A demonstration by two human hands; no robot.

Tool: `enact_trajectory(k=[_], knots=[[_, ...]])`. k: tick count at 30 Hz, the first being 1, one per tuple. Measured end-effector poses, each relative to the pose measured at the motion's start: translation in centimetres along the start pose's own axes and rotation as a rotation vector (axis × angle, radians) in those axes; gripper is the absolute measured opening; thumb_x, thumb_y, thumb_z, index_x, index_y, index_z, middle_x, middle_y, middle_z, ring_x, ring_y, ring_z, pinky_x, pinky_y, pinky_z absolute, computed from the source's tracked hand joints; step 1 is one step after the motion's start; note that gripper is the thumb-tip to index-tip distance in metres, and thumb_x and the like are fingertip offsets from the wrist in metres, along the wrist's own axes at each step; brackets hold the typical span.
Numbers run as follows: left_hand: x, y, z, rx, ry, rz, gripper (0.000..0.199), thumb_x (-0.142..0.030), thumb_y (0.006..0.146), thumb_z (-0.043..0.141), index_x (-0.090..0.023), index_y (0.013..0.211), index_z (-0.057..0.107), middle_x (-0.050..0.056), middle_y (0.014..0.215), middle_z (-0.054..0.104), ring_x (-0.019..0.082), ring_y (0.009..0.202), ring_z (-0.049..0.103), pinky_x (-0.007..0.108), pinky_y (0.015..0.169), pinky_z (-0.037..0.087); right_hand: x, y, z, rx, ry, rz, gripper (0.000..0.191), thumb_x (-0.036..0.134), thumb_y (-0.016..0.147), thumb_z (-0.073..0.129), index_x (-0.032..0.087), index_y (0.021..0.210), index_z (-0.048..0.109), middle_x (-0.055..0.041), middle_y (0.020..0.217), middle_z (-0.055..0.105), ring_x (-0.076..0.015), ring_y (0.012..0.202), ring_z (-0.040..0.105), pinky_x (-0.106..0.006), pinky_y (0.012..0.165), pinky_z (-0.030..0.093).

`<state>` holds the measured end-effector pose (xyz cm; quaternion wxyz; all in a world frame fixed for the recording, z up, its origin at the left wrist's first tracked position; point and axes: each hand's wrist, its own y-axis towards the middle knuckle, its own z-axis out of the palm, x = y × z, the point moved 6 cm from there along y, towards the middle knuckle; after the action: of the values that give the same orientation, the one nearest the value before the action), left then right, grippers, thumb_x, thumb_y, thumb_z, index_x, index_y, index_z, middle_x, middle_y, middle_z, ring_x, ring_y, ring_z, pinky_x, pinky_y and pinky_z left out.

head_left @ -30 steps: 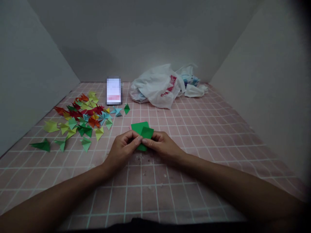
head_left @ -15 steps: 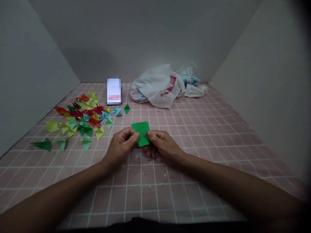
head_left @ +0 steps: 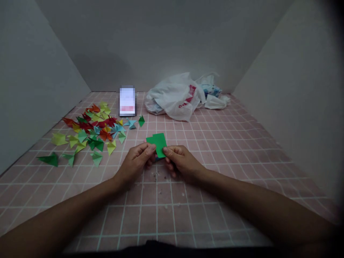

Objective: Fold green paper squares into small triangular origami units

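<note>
Green paper (head_left: pixel 159 144): a folded piece standing up between the hands, its long axis running away from the person, tilted slightly, with a flap jutting left.
Left hand (head_left: pixel 134 165): pinches the paper's lower left edge.
Right hand (head_left: pixel 184 164): pinches the lower right edge, its tip over the paper's near end.
Hands: close together, both clamped on the paper.
Nearby: folded paper pieces (head_left: pixel 94 135) to the left, a phone (head_left: pixel 127 101) and plastic bag (head_left: pixel 172 97) beyond, on a pink grid mat (head_left: pixel 204 200).
</note>
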<state>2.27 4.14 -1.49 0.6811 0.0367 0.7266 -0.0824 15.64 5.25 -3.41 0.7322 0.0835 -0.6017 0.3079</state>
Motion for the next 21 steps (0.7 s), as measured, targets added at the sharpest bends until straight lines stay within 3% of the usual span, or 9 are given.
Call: enact_trajectory(k=[6,10,16,21], knots=[[-0.6,0.0,-0.1,0.009,0.200,0.037,0.031,-0.040,0.081,0.062,-0.020,0.064,0.046,-0.004,0.063,0.046,0.012,0.060,0.042,0.025,0.057,0.033,0.1,0.3,-0.2,-0.015,-0.041,-0.090,0.035,0.051,0.089,0.063,0.019,0.077,0.056,0.0053,0.053,0.056,-0.0070,0.038,0.049,-0.019,0.037,0.036],[-1.2,0.1,0.1,0.155,0.368,0.046,0.024,-0.030,0.074,0.060,-0.020,0.059,0.044,-0.004,0.061,0.045,0.012,0.060,0.042,0.025,0.056,0.033,0.5,0.5,-0.9,-0.057,0.012,-0.183,0.025,0.040,0.084,0.071,0.020,0.087,0.057,0.0066,0.055,0.058,-0.0070,0.041,0.047,-0.018,0.039,0.036],[-0.8,1.1,-2.4,-0.082,0.133,0.067,0.020,-0.035,0.077,0.069,-0.019,0.079,0.057,-0.002,0.071,0.060,0.014,0.063,0.057,0.025,0.059,0.046,0.6,0.7,-1.6,-0.127,0.048,-0.208,0.024,0.037,0.082,0.073,0.020,0.081,0.055,0.0053,0.057,0.059,-0.0074,0.045,0.048,-0.020,0.044,0.036],[-0.4,1.2,-2.5,-0.117,0.016,0.073,0.023,-0.033,0.076,0.075,-0.018,0.081,0.059,-0.003,0.070,0.063,0.013,0.059,0.064,0.025,0.056,0.052,0.8,0.7,-1.8,-0.158,0.019,-0.258,0.022,0.034,0.081,0.074,0.020,0.084,0.058,0.0056,0.061,0.058,-0.0078,0.049,0.050,-0.021,0.047,0.037]])
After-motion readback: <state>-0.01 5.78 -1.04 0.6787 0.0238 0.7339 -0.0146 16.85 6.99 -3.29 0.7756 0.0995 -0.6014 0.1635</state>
